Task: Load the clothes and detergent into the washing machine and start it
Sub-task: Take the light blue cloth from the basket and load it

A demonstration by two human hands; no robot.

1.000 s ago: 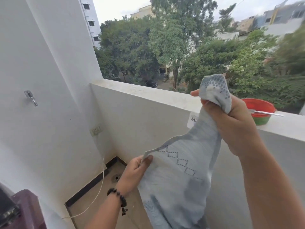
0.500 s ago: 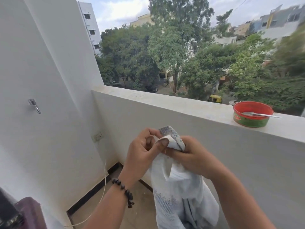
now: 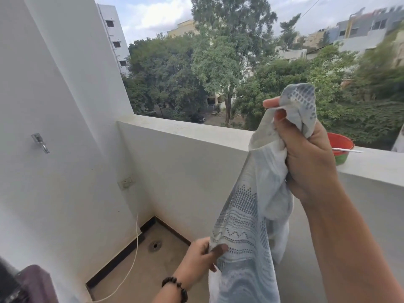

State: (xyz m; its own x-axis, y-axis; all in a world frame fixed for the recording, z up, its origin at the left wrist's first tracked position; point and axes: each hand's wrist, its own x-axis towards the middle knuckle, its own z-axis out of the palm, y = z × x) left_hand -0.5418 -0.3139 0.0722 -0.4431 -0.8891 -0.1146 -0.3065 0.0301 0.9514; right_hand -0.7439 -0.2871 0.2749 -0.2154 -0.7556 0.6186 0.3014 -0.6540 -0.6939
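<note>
Head view: right hand (image 3: pixel 306 158) raised, fingers clenched round the bunched top of a pale grey patterned garment (image 3: pixel 247 226). Garment hanging down in front of the balcony parapet (image 3: pixel 196 136), held clear of the floor (image 3: pixel 148 270). Left hand (image 3: pixel 201 256), beaded bracelet (image 3: pixel 176 288) at the wrist, pinching the garment's lower edge between thumb and fingers. Red bowl (image 3: pixel 341 143) with a spoon (image 3: pixel 347 150) resting on the parapet ledge, partly hidden behind the right hand. Dark maroon appliance corner (image 3: pixel 32 285) at bottom left. White cord (image 3: pixel 133 259) trailing down to the floor near the drain (image 3: pixel 155 246).
</note>
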